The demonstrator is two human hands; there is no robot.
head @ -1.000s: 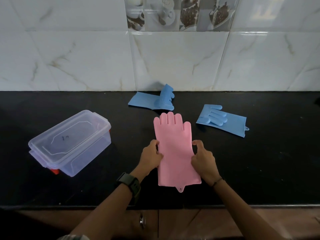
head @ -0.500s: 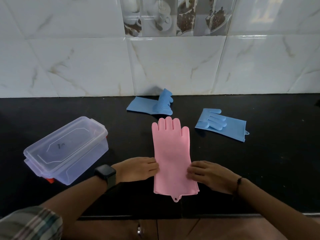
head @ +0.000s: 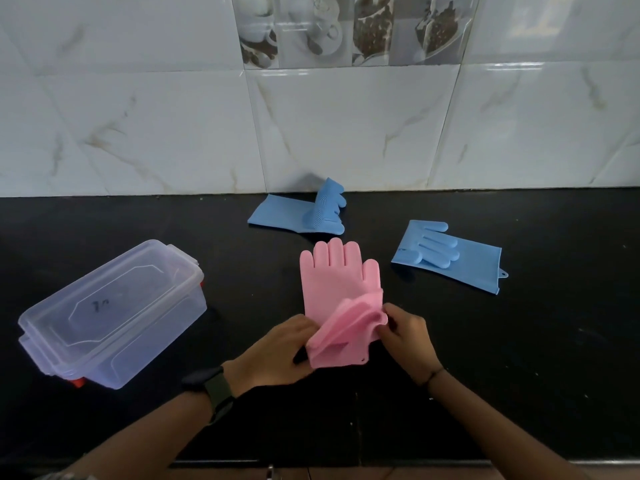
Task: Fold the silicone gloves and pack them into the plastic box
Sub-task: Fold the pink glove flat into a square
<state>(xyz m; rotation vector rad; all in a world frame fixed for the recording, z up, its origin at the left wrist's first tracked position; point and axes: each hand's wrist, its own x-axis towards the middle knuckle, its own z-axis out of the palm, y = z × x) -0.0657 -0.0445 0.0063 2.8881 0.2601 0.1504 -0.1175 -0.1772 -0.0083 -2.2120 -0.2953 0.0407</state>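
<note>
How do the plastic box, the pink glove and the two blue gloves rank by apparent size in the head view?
1. plastic box, clearly largest.
2. pink glove, though partly folded.
3. The right blue glove and far blue glove look alike; both lie bent, farther away, so unranked.

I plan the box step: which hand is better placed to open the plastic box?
Probably left. The left hand is nearer the lidded plastic box; the right hand is beyond the pink glove.
</note>
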